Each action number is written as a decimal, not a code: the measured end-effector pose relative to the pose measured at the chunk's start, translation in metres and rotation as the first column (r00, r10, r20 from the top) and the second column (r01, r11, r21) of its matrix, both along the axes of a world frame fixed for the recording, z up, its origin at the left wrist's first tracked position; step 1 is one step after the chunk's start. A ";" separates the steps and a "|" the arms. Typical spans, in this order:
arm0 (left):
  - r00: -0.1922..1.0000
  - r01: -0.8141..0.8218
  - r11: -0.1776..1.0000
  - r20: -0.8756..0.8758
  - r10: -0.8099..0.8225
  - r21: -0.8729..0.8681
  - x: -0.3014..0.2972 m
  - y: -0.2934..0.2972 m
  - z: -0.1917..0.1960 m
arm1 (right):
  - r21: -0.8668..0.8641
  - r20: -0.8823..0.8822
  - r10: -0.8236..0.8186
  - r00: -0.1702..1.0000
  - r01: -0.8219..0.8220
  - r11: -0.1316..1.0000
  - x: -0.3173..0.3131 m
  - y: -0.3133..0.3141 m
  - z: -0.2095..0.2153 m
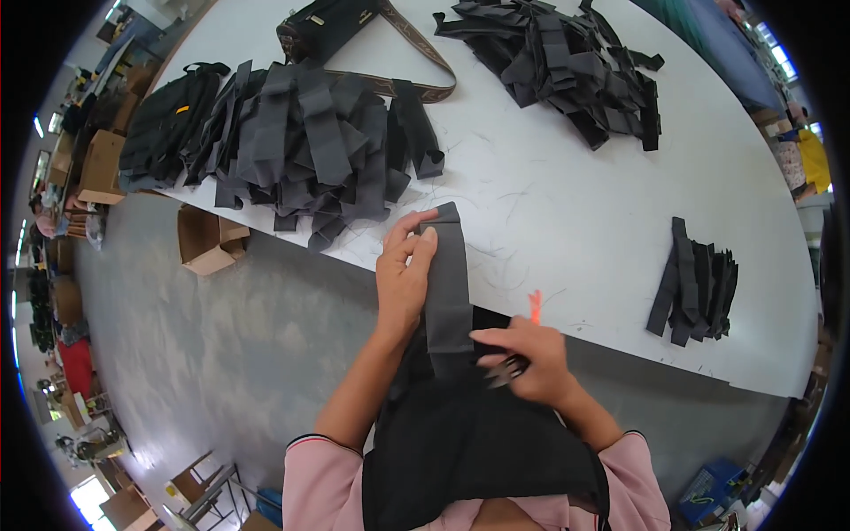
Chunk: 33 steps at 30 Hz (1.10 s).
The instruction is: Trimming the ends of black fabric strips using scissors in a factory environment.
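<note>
A dark grey fabric strap (447,283) runs from the white table's (567,203) near edge down toward my lap. My left hand (403,274) pinches the strap's left edge near its top end. Lower down, my right hand (522,358) rests against the strap and holds small metal scissors (503,370), blurred, with an orange tip (534,305) showing above the hand. Black cloth (469,442) lies across my lap below both hands.
A big heap of grey straps (310,142) and a black backpack (164,124) lie at the table's left. A black bag with a brown strap (328,26) is at the back, another strap pile (567,66) behind, a small stack (695,283) right. Cardboard boxes (208,239) stand on the floor.
</note>
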<state>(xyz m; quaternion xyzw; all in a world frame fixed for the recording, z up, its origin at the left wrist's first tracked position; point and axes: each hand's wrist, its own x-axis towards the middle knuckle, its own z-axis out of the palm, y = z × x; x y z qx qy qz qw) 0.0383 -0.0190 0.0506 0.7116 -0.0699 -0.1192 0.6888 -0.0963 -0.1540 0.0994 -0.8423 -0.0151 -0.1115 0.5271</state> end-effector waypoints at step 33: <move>0.981 0.181 0.983 -0.065 -0.182 -0.017 -0.055 0.012 0.011 | 0.643 -0.470 0.011 0.882 0.334 0.689 0.021 0.001 -0.039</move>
